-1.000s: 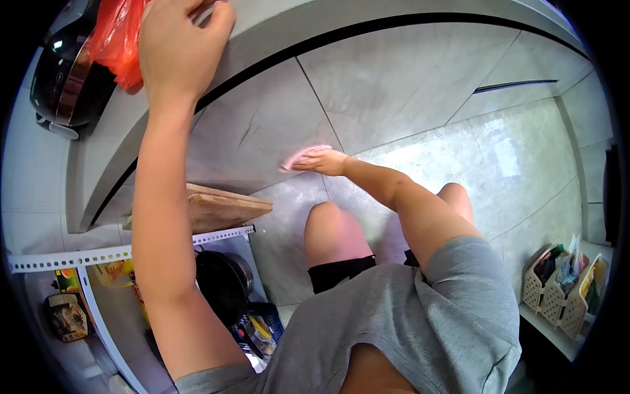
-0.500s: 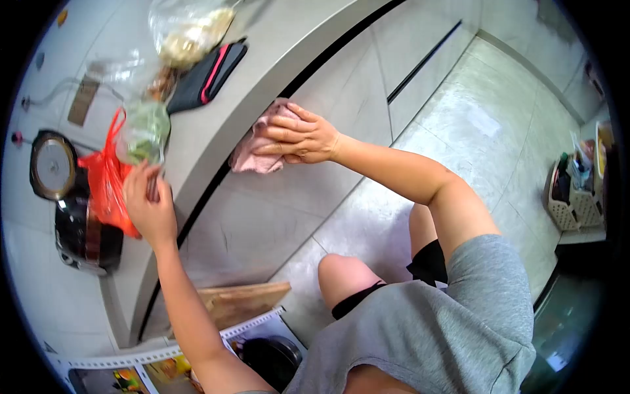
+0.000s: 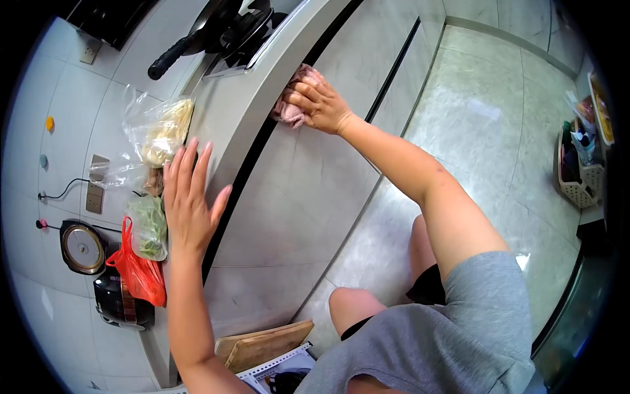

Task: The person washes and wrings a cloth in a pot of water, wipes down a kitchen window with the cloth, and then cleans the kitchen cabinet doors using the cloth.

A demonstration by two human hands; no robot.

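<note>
My right hand (image 3: 321,105) presses a crumpled pink cloth (image 3: 287,113) against the top of the cabinet front (image 3: 295,177), just under the countertop edge. Its fingers lie over the cloth. My left hand (image 3: 189,207) is at the countertop (image 3: 226,125) edge, fingers straight and thumb apart, holding nothing. Whether its palm touches the surface cannot be seen. Beside its fingertips lies a clear bag of pale food (image 3: 164,134). Left of the wrist are a bag of green vegetables (image 3: 149,230) and a red plastic bag (image 3: 141,269).
A black rice cooker (image 3: 118,302) with its lid (image 3: 83,246) raised stands against the tiled wall. A black-handled pan (image 3: 190,43) rests on the stove at the top. Wooden cutting boards (image 3: 269,345) stand near my knees. A white basket (image 3: 577,187) holds items at the right.
My right hand has slid the pink cloth farther along the cabinet front, toward the stove. My left hand has moved the same way along the counter and straightened its fingers. The view has shifted.
</note>
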